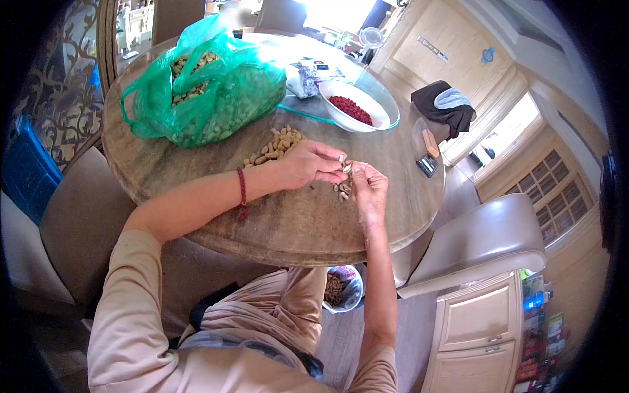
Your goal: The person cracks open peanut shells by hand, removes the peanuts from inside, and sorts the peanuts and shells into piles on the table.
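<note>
My left hand, with a red cord bracelet at the wrist, has its fingers closed on an opened peanut shell. Close beside it, my right hand pinches at the same peanut, thumb and forefinger together. Whether a kernel is inside is too small to tell. Some empty-looking shell pieces lie on the table just under my hands. Behind my left hand is a heap of unshelled peanuts. A green plastic bag full of peanuts stands open further back.
Red-skinned kernels fill part of a white bowl on the round wooden table. A white packet is beside it. Below the table edge stands a lined bin holding shells. Chairs flank the table.
</note>
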The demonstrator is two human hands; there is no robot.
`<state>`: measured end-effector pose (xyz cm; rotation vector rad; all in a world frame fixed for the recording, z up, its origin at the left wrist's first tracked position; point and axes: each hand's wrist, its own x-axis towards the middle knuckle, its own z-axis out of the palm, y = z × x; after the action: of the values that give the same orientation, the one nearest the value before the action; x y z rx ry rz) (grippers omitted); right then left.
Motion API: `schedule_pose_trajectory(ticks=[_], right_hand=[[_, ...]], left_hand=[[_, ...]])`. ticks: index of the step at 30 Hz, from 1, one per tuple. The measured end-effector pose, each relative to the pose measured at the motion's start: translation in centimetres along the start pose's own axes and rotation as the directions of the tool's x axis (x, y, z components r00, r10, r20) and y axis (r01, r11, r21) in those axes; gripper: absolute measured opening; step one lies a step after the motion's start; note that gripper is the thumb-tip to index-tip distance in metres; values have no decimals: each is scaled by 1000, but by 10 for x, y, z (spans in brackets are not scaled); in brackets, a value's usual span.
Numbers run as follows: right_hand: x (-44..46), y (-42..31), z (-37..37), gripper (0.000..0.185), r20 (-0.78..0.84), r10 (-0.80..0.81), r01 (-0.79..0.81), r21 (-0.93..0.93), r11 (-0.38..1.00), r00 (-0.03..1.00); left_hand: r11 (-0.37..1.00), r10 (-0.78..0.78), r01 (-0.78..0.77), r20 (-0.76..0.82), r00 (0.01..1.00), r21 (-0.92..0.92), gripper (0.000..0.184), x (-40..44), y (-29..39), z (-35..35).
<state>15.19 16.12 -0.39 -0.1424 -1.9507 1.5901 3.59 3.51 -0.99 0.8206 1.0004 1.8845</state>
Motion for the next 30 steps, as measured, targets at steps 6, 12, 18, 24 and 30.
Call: schedule_pose_trajectory(ticks=[6,12,18,24,30], right_hand=[[0,-2,-2,20,48,47,-50,69,996,998],[-1,-5,1,18,40,-2,0,41,999,999],[1,-2,-7,17,126,101,-125,200,972,987],[2,5,1,19,54,-109,108,37,994,993],[0,-4,-3,20,94,88,-97,97,991,992]], left_hand=[[999,13,-13,15,1000,41,31,-2,3,1],[998,8,-8,13,1000,67,32,-3,5,3],[997,11,-14,42,999,78,34,-4,5,6],[994,42,-44,24,999,99,37,-4,3,6],[989,101,-95,-48,994,110,34,-1,0,5]])
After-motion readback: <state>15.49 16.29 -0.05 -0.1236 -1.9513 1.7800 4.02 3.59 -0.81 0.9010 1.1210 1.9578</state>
